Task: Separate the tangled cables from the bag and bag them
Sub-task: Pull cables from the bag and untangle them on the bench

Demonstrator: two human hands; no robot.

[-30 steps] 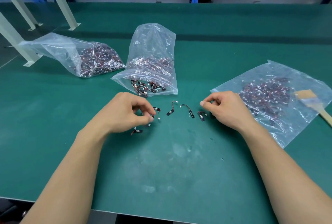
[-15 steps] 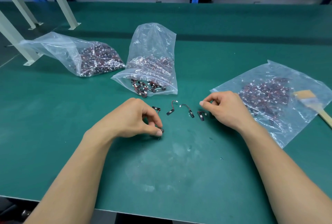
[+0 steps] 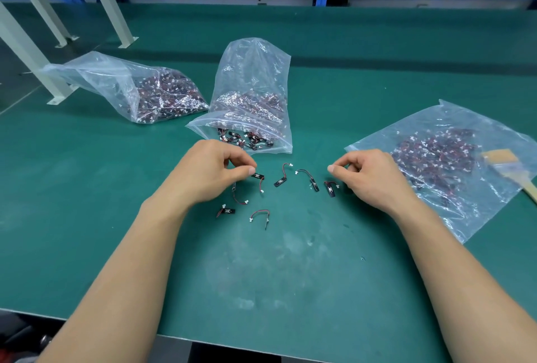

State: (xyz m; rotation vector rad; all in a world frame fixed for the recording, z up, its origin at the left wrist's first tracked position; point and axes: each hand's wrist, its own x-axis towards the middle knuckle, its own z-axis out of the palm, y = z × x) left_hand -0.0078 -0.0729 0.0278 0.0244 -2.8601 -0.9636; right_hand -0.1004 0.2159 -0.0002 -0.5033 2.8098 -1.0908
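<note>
Several small cables with black tabs, red wires and white plugs lie loose on the green mat, among them one cable (image 3: 281,181), another cable (image 3: 310,179) and a cable nearer me (image 3: 259,215). My left hand (image 3: 213,172) has its fingers curled and pinches a cable's black tab (image 3: 257,175) at thumb and forefinger; a second wire (image 3: 239,199) trails out from under it. My right hand (image 3: 373,176) is curled with thumb and forefinger together over a dark cable bit (image 3: 347,189). The middle bag (image 3: 252,80) lies open toward me, cables spilling at its mouth.
A second clear bag of cables (image 3: 116,83) lies at the left. A flat bag of cables (image 3: 453,182) lies at the right, with a wooden brush (image 3: 504,163) on it. Metal frame legs (image 3: 29,51) stand at the back left, blue shelving behind.
My left hand set a cable down near the front, then moved back up to the cable by the bag's mouth. My right hand has stayed still.
</note>
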